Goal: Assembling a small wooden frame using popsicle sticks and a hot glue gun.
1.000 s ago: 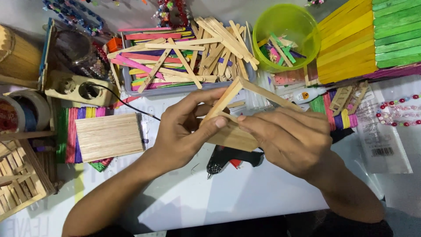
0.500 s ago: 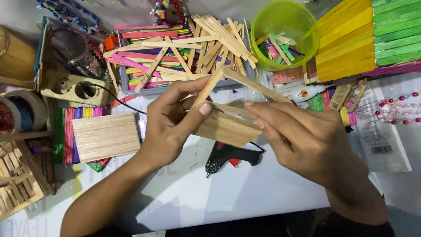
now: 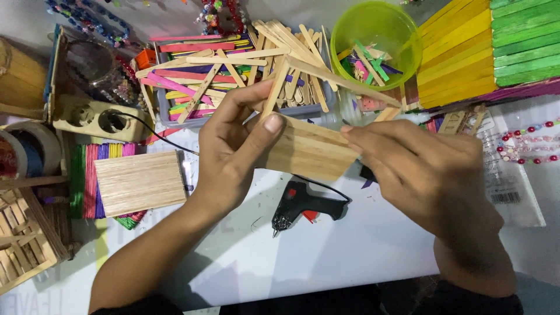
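Holding a small panel of glued wooden craft sticks [image 3: 309, 153] above the white tabletop [image 3: 326, 256], both hands meet at the middle of the head view, the only one here. The left hand [image 3: 233, 154] grips the panel's left end, thumb pressed flat on its face and the other fingers curled behind; the right hand [image 3: 426, 169] pinches the right edge between thumb and bunched fingertips. Two plain sticks [image 3: 315, 73] rise from the panel's top into a peak, like a roof frame. It looks light and stiff but probably fragile at the glue joints, so the flat panel, held at its ends as now, seems a safer grip than the thin frame. Beneath the hands lies a black hot glue gun [image 3: 303, 204]. Left of it rests a second stick panel [image 3: 140, 182]; behind stand a grey tray of mixed sticks [image 3: 169, 114] and a green bowl [image 3: 396, 26].
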